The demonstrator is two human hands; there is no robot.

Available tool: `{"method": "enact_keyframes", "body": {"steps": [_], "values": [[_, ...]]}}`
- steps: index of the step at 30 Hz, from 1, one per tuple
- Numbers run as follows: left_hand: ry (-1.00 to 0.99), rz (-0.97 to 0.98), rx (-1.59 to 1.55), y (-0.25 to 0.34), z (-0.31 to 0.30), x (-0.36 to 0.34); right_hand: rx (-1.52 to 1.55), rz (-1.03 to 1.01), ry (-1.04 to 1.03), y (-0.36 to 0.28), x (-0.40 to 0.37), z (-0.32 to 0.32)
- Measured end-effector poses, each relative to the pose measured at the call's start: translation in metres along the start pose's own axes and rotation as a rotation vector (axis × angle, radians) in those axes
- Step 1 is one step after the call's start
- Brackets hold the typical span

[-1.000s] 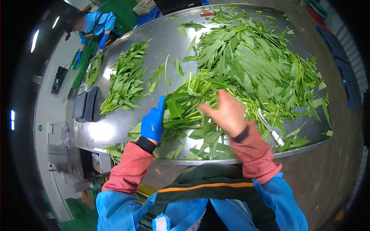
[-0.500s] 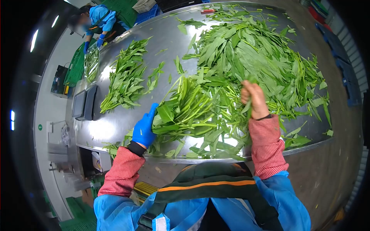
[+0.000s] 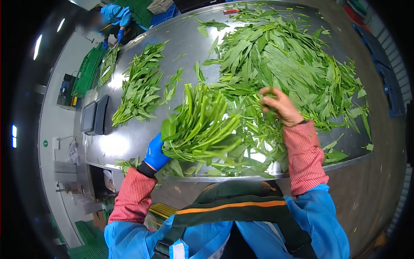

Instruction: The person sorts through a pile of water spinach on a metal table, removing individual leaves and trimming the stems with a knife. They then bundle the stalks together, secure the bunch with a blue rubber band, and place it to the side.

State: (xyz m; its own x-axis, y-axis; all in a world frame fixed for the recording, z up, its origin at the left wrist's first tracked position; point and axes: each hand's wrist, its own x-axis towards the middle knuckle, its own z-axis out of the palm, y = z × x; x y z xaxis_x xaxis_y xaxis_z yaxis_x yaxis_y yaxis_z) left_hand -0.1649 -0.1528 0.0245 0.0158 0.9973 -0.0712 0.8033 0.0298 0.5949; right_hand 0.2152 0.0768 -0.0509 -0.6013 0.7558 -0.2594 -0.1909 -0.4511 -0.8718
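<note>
My left hand, in a blue glove, is wrapped round the leafy end of a thick bunch of water spinach. The cut stems fan out upward and to the right above the metal table. My bare right hand is curled at the near edge of a large heap of water spinach. Its thumb and fingers pinch some greens, partly hidden and blurred. Loose leaves and stems lie between the two hands.
A laid-out bunch lies left on the metal table, near a dark scale display. A red-handled tool rests at the far edge. A co-worker in blue gloves handles a bagged bunch at far left.
My left hand has turned the bunch so its stems point more upward, and moved slightly left. My right hand has shifted a little left. The co-worker's hands and bagged bunch have moved.
</note>
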Motion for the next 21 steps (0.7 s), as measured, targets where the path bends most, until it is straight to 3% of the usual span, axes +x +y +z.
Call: {"method": "enact_keyframes", "body": {"steps": [2,5,8,9,12,13,15,18,20,21], "values": [[-0.014,0.048,-0.047,0.011,0.004,0.004,-0.162,-0.133,-0.013,0.004,0.012,0.027],[-0.044,0.104,-0.104,0.023,0.014,0.012,-0.237,-0.212,-0.313,0.021,0.020,0.078],[-0.125,0.046,-0.157,0.007,0.018,0.012,-0.371,-0.202,-0.389,0.026,0.021,0.087],[-0.089,0.107,-0.106,0.008,0.022,0.009,-0.395,-0.166,-0.378,0.030,0.023,0.084],[-0.218,0.077,0.053,0.022,0.023,0.009,0.023,-0.287,-0.060,0.044,0.024,0.065],[-0.096,0.241,-0.009,0.019,0.028,0.012,0.068,-0.199,-0.063,0.029,0.015,0.069],[-0.153,0.161,-0.124,0.016,0.026,0.011,0.162,-0.032,-0.056,-0.003,-0.004,0.074],[-0.144,0.048,-0.347,0.024,0.021,0.007,0.006,-0.103,0.182,-0.012,-0.007,0.062],[-0.221,-0.114,-0.496,0.014,0.014,-0.002,0.154,-0.166,0.370,-0.022,-0.005,0.025],[-0.233,-0.163,-0.687,0.023,0.008,-0.003,0.151,-0.163,0.340,-0.028,-0.011,0.017]]}}
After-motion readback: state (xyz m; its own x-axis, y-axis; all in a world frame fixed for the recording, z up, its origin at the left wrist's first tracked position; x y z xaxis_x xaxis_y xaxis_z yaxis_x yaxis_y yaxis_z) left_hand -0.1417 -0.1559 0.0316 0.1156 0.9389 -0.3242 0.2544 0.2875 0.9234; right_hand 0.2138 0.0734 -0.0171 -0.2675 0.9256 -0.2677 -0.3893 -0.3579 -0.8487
